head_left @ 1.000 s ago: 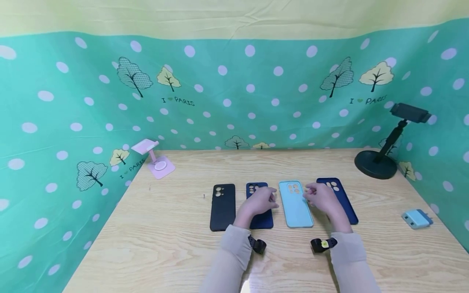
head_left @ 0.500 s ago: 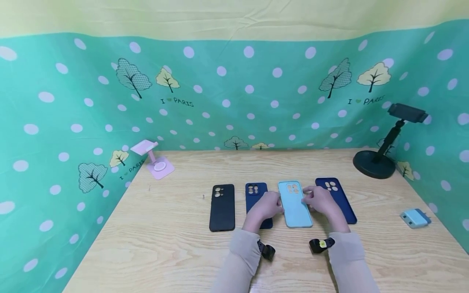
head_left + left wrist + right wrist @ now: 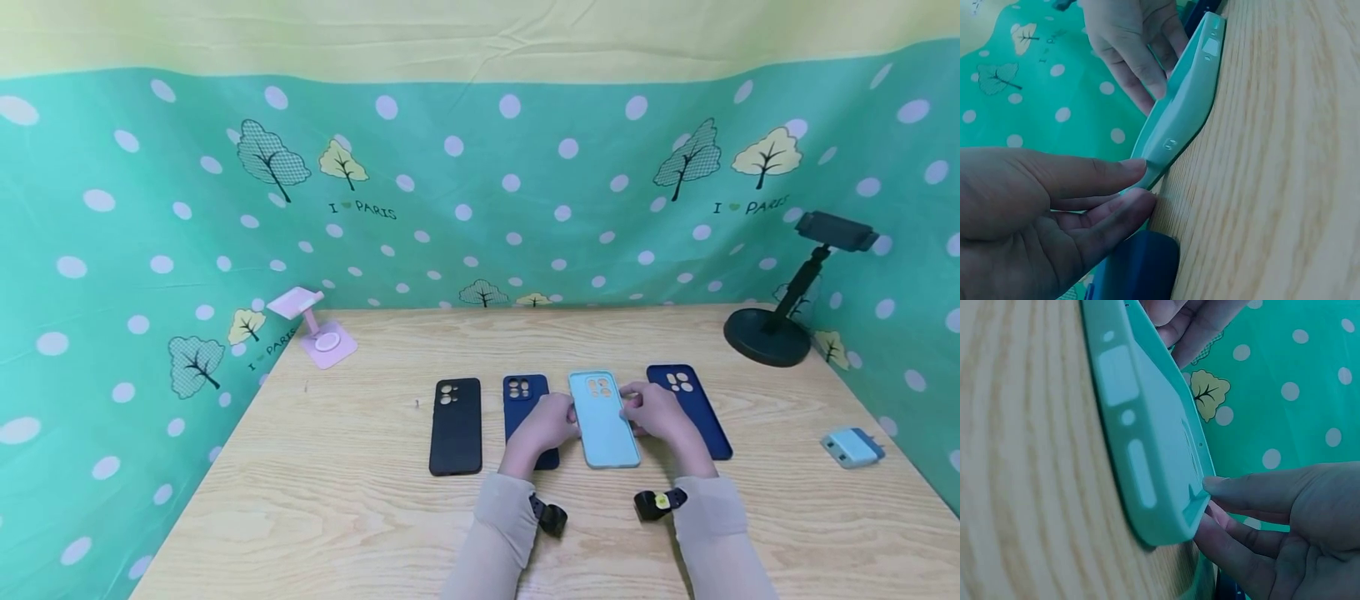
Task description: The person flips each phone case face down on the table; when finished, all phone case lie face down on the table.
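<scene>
A light blue phone case lies on the table with its hollow inner side up and its camera cutout at the far end. My left hand pinches its left edge between thumb and fingers, seen close in the left wrist view. On the opposite edge, the thumb and fingers of my right hand pinch the rim. A navy phone case with camera holes sits partly under my left hand. Another navy case, slightly slanted, lies partly hidden behind my right hand. Left of them all is a black phone case.
A pink phone stand occupies the back left of the wooden table. At the back right rises a black stand, with a blue charger plug nearer the right edge. A patterned green curtain encloses the back and sides.
My left hand has moved right, off the near navy case, to the light blue case's left edge. My right hand has closed on its right edge. The cases have hardly moved.
</scene>
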Action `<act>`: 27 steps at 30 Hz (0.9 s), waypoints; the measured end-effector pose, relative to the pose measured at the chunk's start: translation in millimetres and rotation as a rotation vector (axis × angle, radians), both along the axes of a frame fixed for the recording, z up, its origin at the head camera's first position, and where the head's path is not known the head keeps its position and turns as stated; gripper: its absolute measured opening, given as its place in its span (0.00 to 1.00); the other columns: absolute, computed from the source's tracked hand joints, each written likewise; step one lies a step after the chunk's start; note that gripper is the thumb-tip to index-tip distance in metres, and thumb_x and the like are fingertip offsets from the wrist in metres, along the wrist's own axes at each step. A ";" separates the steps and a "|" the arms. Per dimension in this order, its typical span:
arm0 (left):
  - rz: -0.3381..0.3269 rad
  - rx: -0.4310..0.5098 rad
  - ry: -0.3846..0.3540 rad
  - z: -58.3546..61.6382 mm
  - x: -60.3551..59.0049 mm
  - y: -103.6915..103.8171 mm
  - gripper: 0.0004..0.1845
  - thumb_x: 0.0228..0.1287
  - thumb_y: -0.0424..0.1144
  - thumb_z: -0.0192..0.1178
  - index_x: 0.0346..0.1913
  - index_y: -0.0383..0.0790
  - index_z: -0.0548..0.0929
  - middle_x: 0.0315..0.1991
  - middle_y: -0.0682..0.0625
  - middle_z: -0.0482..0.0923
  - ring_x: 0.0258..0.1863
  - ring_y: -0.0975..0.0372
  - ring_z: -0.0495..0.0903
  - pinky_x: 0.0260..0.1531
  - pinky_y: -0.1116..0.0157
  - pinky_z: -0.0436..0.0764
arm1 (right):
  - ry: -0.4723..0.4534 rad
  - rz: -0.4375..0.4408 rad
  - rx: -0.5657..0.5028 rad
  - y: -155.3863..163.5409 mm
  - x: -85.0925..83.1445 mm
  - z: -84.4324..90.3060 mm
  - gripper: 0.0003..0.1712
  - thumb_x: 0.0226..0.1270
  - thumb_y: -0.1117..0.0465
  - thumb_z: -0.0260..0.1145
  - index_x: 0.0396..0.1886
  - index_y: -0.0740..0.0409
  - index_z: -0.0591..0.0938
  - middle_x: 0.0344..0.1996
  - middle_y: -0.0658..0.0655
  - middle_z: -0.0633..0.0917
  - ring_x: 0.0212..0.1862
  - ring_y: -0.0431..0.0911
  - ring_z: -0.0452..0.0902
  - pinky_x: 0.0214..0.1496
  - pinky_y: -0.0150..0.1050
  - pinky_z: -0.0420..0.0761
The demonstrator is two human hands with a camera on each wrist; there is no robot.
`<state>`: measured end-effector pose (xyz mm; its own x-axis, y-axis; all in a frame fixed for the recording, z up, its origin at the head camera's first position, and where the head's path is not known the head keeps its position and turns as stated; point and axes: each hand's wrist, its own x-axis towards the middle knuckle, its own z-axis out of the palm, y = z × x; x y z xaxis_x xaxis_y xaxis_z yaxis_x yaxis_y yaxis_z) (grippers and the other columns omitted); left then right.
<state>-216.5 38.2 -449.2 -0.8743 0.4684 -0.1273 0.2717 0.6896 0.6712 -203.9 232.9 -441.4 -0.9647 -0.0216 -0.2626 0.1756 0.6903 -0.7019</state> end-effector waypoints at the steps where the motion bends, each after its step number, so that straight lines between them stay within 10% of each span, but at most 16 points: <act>1: 0.000 0.006 -0.004 -0.3 -0.3 -0.4 0.19 0.58 0.29 0.65 0.20 0.43 0.65 0.15 0.57 0.58 0.14 0.66 0.58 0.17 0.73 0.58 | 0.001 0.002 -0.005 0.2 0.3 0.1 0.25 0.68 0.68 0.58 0.63 0.74 0.71 0.35 0.61 0.78 0.28 0.43 0.78 0.31 0.37 0.82; 27: -0.026 0.086 -0.034 -1.6 -7.5 -5.8 0.11 0.60 0.31 0.66 0.45 0.33 0.79 0.33 0.51 0.76 0.32 0.68 0.73 0.31 0.75 0.74 | 0.015 -0.024 -0.033 -1.5 -1.6 -5.8 0.25 0.68 0.69 0.57 0.63 0.72 0.71 0.38 0.62 0.78 0.32 0.44 0.78 0.33 0.35 0.82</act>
